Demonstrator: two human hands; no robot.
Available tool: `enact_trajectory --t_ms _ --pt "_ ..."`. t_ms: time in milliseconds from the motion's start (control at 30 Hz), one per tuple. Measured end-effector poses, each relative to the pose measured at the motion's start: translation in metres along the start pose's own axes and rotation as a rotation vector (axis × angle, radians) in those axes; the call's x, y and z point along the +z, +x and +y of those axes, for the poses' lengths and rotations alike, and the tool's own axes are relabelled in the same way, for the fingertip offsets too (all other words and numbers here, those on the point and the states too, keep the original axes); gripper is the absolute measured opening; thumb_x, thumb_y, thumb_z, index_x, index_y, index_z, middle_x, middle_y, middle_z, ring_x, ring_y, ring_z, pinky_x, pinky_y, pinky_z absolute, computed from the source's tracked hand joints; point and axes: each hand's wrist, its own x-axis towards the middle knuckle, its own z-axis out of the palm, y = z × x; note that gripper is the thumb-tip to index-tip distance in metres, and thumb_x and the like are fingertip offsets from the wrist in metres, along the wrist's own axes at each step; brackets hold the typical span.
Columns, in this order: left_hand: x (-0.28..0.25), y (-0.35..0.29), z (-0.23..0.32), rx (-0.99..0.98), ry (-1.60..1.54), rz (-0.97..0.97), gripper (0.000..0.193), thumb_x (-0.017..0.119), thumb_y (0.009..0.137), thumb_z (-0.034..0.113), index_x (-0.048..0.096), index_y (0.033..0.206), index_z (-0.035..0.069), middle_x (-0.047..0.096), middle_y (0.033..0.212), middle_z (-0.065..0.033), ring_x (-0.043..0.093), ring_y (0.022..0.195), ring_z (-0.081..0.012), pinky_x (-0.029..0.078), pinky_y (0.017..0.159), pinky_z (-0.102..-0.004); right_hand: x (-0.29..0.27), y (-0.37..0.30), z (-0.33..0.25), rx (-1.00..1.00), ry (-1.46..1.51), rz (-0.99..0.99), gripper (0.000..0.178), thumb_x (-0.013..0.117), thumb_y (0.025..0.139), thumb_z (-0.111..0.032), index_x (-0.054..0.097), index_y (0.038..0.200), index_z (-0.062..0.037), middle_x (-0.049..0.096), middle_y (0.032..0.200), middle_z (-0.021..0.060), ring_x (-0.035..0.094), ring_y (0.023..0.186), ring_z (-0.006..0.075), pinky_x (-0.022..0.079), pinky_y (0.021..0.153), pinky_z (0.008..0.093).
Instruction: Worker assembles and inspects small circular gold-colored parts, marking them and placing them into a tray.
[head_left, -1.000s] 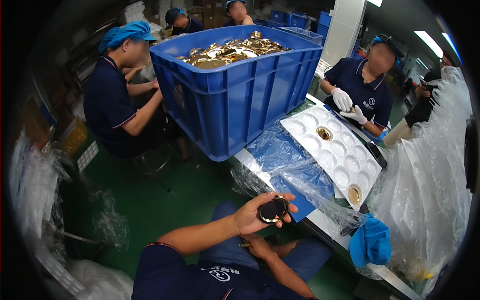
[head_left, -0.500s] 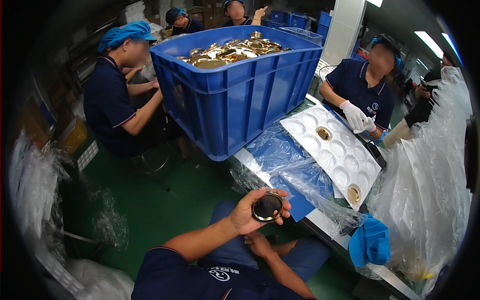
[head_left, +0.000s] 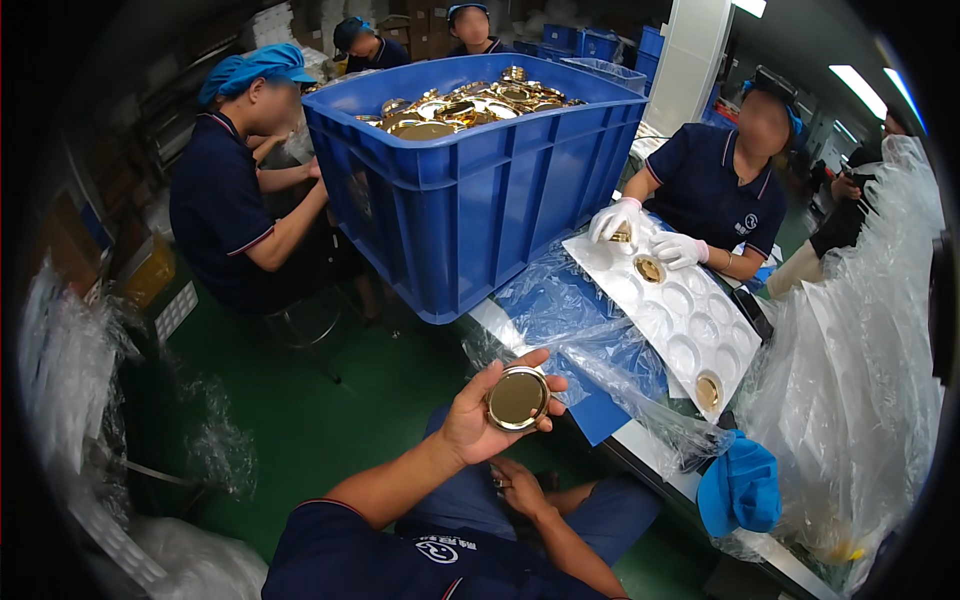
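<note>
Presently, the left grip point(head_left: 472, 418) clasps a round, mirror-faced, shiny-rimmed disc point(head_left: 516, 400), held up near the blue sheet point(head_left: 595, 416) on the counter point(head_left: 650, 450), while the right grip point(head_left: 520, 488) is lower down, and I cannot tell whether it holds anything.

Left hand point(head_left: 468, 418) holding up a round, shiny-rimmed disc point(head_left: 517, 399), face mirror-like.
Right hand point(head_left: 522, 490) low by the lap, grip unclear. Ahead: blue bin point(head_left: 490, 205) heaped with gold pieces point(head_left: 440, 112). Beyond plastic film point(head_left: 640, 365), white tray point(head_left: 662, 313) with round recesses, two gold discs point(head_left: 649, 269) seated; co-worker's white-gloved hands point(head_left: 680, 251) at its far edge. Blue cap point(head_left: 741, 485) near table's corner, clear sheeting point(head_left: 850, 370) right.
</note>
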Motion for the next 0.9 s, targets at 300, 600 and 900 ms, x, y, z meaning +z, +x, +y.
enact_trajectory --t_ms 300,600,900 --pt "-0.005 0.003 0.009 -0.001 0.056 0.101 0.046 0.038 0.09 0.041 0.049 0.113 0.004 0.057 0.104 -0.0178 0.058 0.089 -0.0284 0.049 0.072 -0.0367 -0.011 -0.002 -0.011 -0.002 -0.044 0.043 0.03 0.051 0.088 -0.021 0.056 0.11 -0.0009 0.057 0.11 0.018 0.052 0.105 0.034 0.039 0.09 0.0384" --pt "0.001 -0.002 0.011 0.065 0.158 0.167 0.044 0.036 0.089 0.04 0.054 0.099 0.002 0.059 0.09 -0.0158 0.058 0.081 -0.0247 0.048 0.068 -0.0353 -0.014 -0.011 -0.02 -0.024 -0.058 0.074 0.033 0.05 0.089 -0.024 0.054 0.113 -0.0012 0.055 0.114 0.0162 0.05 0.107 0.0321 0.037 0.093 0.0374" --pt "0.006 -0.011 0.011 0.167 0.249 0.148 0.043 0.035 0.088 0.04 0.053 0.094 0.002 0.058 0.083 -0.0138 0.056 0.074 -0.0209 0.046 0.061 -0.0316 -0.025 -0.02 -0.04 -0.072 -0.109 0.129 0.032 0.048 0.09 -0.025 0.055 0.112 -0.0037 0.057 0.11 0.0136 0.051 0.103 0.0301 0.039 0.088 0.0378"
